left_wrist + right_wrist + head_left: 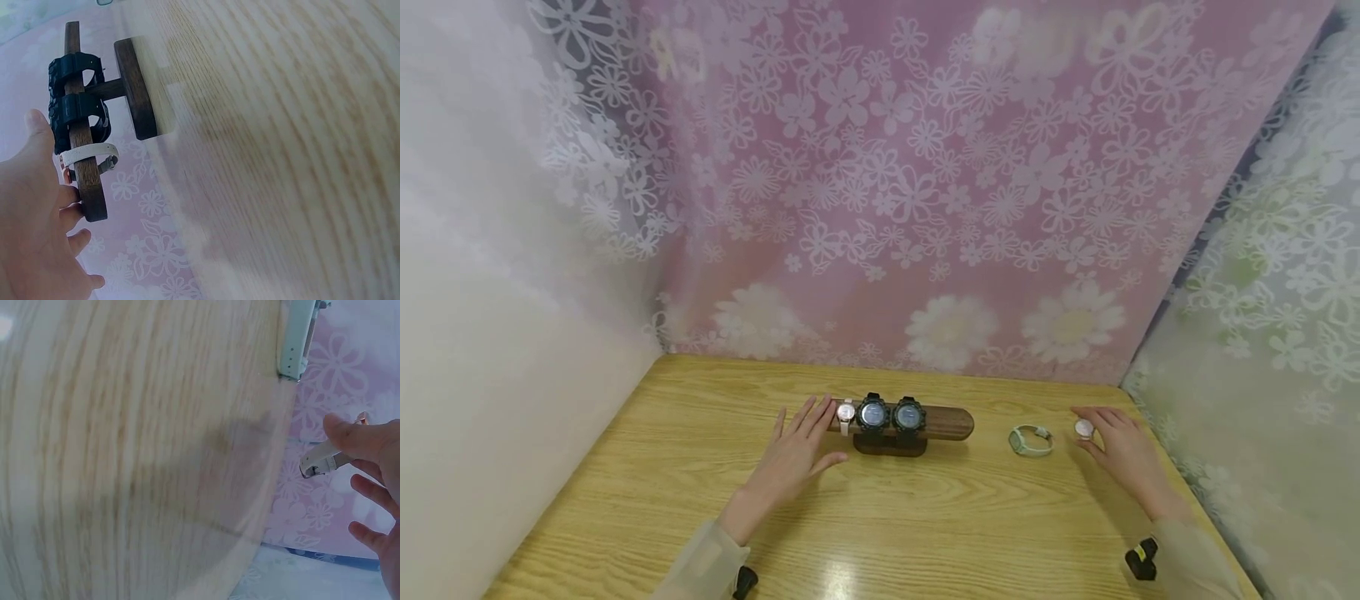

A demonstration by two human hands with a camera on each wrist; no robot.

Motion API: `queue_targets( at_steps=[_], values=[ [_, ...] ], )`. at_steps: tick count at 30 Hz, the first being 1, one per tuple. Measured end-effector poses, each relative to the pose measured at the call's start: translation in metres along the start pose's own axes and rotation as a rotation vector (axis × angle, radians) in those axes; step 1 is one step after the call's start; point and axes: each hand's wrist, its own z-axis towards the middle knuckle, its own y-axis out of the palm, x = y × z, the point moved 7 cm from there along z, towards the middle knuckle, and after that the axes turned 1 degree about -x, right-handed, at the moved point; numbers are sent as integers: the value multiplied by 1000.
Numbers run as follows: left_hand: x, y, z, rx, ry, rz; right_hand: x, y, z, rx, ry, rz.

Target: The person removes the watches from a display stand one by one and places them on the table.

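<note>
A dark wooden watch stand carries a small white-strapped watch at its left and two chunky black watches beside it. My left hand rests at the bar's left end, fingers mostly straight and spread; in the left wrist view its fingertips lie behind the bar end. To the right, my right hand pinches another white-strapped watch between thumb and fingers. In the right wrist view that watch's strap hangs in a loop below the thumb.
A pale green watch lies on the wooden table between the stand and my right hand. Flowered pink cloth hangs behind the table, with pale curtains at both sides.
</note>
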Motion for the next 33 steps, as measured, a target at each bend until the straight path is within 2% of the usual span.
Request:
queue_targets(
  at_steps=[8,16,22,33],
  values=[
    [-1,1,-1,16,8,-6,13,18,2,-157,0,-27],
    [0,-1,-1,8,13,16,14,34,6,-316,-13,-46],
    [1,0,0,16,24,17,16,39,7,-355,-4,-11],
    [0,0,-1,29,25,12,23,43,6,-425,21,130]
  ],
)
